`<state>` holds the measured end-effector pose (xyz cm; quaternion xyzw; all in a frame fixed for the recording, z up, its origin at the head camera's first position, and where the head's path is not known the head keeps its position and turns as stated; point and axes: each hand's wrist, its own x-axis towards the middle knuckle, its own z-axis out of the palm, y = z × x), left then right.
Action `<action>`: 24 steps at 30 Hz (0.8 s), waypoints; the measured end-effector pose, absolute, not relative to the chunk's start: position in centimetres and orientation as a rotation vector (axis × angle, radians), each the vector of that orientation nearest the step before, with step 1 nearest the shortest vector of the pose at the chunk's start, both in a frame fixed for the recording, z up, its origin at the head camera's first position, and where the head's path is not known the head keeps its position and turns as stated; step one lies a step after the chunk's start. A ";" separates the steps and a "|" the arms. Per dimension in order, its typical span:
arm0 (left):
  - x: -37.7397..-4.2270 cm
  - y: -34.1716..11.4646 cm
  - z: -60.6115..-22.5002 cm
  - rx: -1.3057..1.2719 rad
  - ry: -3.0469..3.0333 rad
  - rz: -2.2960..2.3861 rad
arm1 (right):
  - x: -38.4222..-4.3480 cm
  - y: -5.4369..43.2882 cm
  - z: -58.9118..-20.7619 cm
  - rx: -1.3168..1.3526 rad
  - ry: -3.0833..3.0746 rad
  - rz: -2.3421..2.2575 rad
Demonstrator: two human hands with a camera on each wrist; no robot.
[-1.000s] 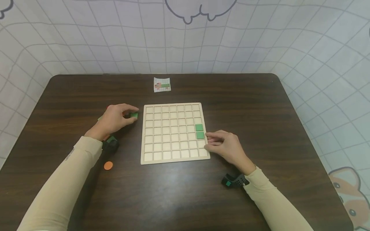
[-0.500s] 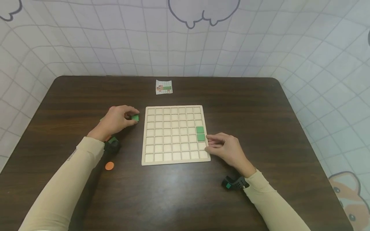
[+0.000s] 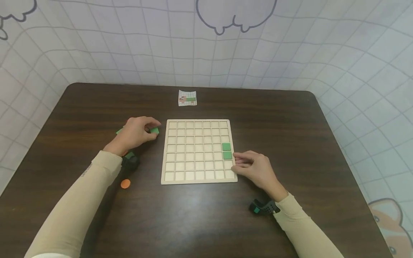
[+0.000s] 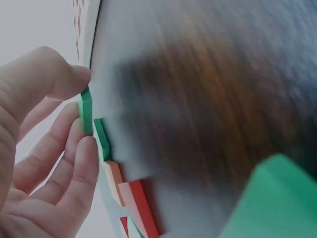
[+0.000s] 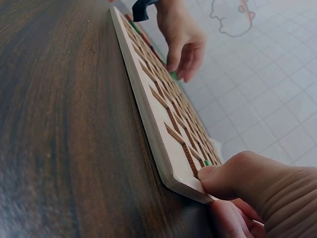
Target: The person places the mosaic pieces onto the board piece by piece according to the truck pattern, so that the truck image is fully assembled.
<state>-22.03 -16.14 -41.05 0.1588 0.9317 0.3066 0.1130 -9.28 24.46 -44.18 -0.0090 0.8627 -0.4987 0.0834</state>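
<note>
My left hand (image 3: 137,133) pinches a small green square tile (image 3: 155,130) just left of the wooden grid board. In the left wrist view, the thumb lies on one end of this green tile (image 4: 85,111), with fingertips near its other end. The pale grid board (image 3: 196,152) lies flat on the table, divided into rows of square cells. Two green tiles (image 3: 227,151) fill neighbouring cells in its right-hand column. At the board's right edge, my right hand (image 3: 256,168) grips the rim. The right wrist view shows its thumb (image 5: 223,177) on top and fingers against the side.
More tiles lie partly hidden by the left arm: green (image 4: 102,140), orange (image 4: 114,181) and red (image 4: 143,207). An orange round disc (image 3: 125,184) sits near the left forearm. Behind the board, a small printed picture card (image 3: 187,98) lies on the dark wooden table (image 3: 271,111).
The head view has shifted slightly, so everything appears a little further right. The green tile in the left hand looks more tilted. The right hand stays at the board's edge.
</note>
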 end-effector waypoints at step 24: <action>-21.4 -12.5 -39.0 0.573 2.788 1.030 | -9.2 24.5 -44.0 -0.048 2.609 -1.454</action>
